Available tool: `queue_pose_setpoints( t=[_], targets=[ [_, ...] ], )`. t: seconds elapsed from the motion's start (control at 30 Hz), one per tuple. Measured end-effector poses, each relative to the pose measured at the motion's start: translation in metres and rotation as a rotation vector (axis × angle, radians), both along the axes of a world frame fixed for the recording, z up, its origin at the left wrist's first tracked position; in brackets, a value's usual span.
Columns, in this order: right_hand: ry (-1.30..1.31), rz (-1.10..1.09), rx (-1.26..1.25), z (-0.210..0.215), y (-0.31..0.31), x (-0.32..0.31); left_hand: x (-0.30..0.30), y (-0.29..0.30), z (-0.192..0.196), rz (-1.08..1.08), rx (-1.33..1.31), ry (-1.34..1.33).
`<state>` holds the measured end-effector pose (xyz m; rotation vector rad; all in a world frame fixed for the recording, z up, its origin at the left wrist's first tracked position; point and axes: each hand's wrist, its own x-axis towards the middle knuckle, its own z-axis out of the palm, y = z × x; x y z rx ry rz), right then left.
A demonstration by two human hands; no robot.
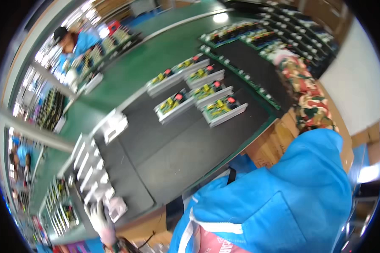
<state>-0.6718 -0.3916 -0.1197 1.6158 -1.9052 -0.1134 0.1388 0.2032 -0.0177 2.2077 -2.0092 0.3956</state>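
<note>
My left hand (99, 221), in a pale glove, is at the lower left beside a row of silvery metal brackets (90, 168). Its fingers are stretched out and apart, touching or nearly touching the nearest bracket (116, 208). At the upper right, my right hand (283, 55), also in a pale glove, reaches among green circuit boards (261, 40). Its fingers are blurred, so a hold on a board cannot be made out. Between the hands, several boards with yellow and red parts, each along a grey metal plate (223, 110), rest on the black mat (169, 147).
A long strip of circuit board (240, 76) lies left of my right forearm. More boards stand in rows at the far right (299, 29) and lower left (61, 206). Across the green bench (156, 52), a person in blue (78, 48) works with boards. Cardboard boxes (274, 141) are beside me.
</note>
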Motion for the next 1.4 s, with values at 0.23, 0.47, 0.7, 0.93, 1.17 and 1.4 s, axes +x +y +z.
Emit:
queue_pose_setpoints(
  t=[0.23,0.47,0.7,0.93,1.17,1.4],
  targets=[
    [-0.462,0.042,0.161,0.031,-0.012,-0.023,-0.096,-0.069,0.044,-0.179,0.096,0.122],
    [-0.803,0.377,0.019,0.122,0.107,0.098,-0.161,-0.173,0.0,-0.569,0.285,0.268],
    [-0.761,1.22,0.182,0.128,0.336,0.298,-0.169,-0.135,-0.042,-0.238,0.277,0.169],
    [-0.655,1.196,0.377,0.064,0.354,0.352,-0.185,-0.137,-0.038,-0.3,0.144,0.263],
    [-0.645,1.18,0.493,0.061,0.36,0.359,-0.185,-0.136,-0.043,-0.321,0.058,0.252],
    [-0.615,1.208,0.545,0.065,0.359,0.361,-0.185,-0.136,-0.043,-0.314,0.056,0.256]
  ],
)
